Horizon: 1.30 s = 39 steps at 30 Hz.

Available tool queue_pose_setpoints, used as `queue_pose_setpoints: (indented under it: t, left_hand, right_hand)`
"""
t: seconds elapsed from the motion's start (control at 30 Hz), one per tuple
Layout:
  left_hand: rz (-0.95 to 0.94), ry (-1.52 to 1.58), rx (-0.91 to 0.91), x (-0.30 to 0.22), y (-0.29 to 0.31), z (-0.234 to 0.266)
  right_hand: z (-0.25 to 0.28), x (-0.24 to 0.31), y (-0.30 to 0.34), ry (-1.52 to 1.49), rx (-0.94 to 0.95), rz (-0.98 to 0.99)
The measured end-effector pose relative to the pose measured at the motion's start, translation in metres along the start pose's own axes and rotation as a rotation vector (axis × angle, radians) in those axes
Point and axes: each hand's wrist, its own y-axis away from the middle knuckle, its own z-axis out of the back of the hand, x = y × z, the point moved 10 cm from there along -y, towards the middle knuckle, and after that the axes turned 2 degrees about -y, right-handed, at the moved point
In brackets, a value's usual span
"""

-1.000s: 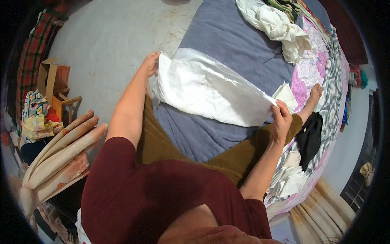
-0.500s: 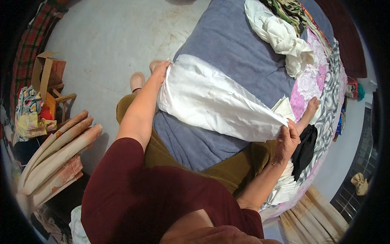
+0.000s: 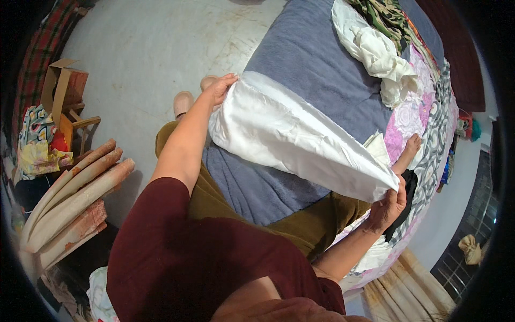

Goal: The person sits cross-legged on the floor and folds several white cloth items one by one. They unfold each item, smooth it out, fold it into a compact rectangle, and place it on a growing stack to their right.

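Note:
A folded white cloth (image 3: pixel 295 137) stretches between my two hands above the grey-blue blanket (image 3: pixel 322 70) on the bed. At its far left corner, my left hand (image 3: pixel 221 88) pinches the edge. My right hand (image 3: pixel 389 204) grips the opposite end, low on the right, with the fingers closed round the fabric. The cloth is pulled fairly taut, with its upper edge running straight from hand to hand and soft creases along its lower side. Whether it has several layers I cannot tell. My bare foot (image 3: pixel 412 147) rests just beyond my right hand.
A crumpled white cloth (image 3: pixel 383 59) lies at the far right by a camouflage-patterned cloth (image 3: pixel 381 19). Folded white cloths (image 3: pixel 373 255) and a black cloth (image 3: pixel 406 201) sit beside my right arm. On the left stand a cardboard box (image 3: pixel 64 88) and a wooden stool (image 3: pixel 80 122).
Both hands have moved a little to the right and farther apart, my right hand also slightly lower. The white cloth between them is drawn tighter.

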Motion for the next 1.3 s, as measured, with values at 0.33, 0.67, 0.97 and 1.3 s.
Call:
queue_pose_setpoints:
  t: [0.33, 0.67, 0.97, 1.3]
  left_hand:
    - [0.009, -0.188, -0.122, -0.029, 0.029, 0.021]
    - [-0.429, -0.489, -0.116, -0.152, 0.129, -0.039]
    - [-0.784, -0.614, 0.027, -0.198, 0.265, -0.151]
    - [-0.873, -0.552, 0.083, -0.187, 0.351, -0.227]
  right_hand:
    - [0.001, 0.015, 0.008, 0.064, -0.094, 0.017]
    - [0.097, 0.022, 0.046, 0.196, -0.313, 0.024]
    - [0.156, 0.017, 0.08, -0.083, -0.431, 0.079]
    - [0.202, 0.014, 0.108, -0.163, -0.563, 0.124]
